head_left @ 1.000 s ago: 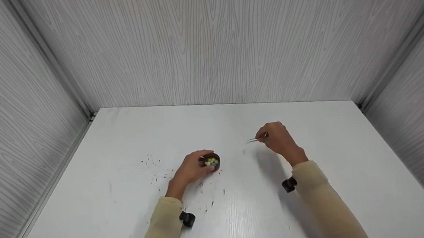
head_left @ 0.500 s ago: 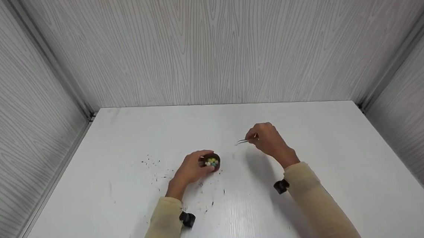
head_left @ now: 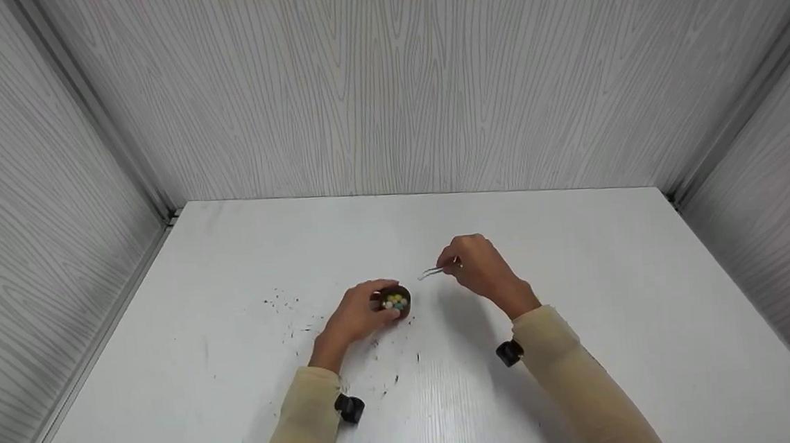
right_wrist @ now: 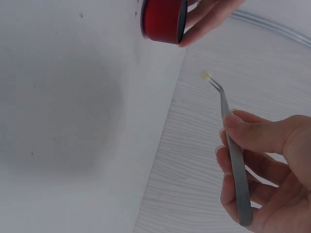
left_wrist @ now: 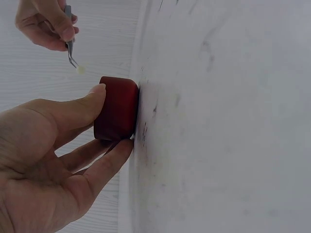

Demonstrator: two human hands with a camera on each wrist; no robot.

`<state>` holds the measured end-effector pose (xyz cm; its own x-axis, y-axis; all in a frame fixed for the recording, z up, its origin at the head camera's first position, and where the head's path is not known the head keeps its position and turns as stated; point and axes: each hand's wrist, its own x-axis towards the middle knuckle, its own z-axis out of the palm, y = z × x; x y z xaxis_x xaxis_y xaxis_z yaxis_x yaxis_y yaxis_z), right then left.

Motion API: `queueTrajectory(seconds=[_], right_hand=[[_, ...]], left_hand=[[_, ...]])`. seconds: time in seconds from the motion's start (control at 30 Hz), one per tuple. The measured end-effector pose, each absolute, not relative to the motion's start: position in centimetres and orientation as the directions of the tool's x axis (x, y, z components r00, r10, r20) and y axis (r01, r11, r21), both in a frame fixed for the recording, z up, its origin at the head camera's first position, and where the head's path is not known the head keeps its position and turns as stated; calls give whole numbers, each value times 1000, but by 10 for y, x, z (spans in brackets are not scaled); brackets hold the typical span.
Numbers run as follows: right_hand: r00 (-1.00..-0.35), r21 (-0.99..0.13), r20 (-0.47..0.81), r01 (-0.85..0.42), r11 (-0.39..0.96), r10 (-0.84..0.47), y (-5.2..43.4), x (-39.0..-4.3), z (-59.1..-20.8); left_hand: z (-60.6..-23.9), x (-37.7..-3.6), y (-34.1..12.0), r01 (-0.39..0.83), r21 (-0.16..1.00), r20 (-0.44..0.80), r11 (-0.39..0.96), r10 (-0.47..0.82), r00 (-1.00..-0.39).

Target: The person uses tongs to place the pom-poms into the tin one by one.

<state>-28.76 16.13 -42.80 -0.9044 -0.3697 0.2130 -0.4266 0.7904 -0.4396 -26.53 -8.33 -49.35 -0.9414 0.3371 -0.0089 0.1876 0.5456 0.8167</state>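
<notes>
My left hand grips a small round cup standing on the table, thumb on one side and fingers on the other. In the left wrist view the cup looks dark red. Several yellow, white and teal beads lie inside it. Between thumb and fingers, my right hand holds bent-tip metal tweezers, raised above the table just right of the cup. A pale yellowish bead sits at the tweezers' tips, apart from the cup.
Dark specks and bits are scattered over the white table left of and in front of the cup. Pale wood-grain panels rise behind and at both sides. Each sleeve carries a black wrist device.
My right hand has moved left with the tweezers, bringing their tips close to the cup. The left hand and the cup have stayed in place.
</notes>
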Motion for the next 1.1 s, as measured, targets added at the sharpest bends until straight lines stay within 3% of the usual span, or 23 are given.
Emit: queueTrajectory(seconds=[1.1], right_hand=[[-841, -395, 278, -540, 743, -464, 125, -285, -451]], left_hand=[[-495, -269, -82, 196, 813, -4, 548, 341, -940]])
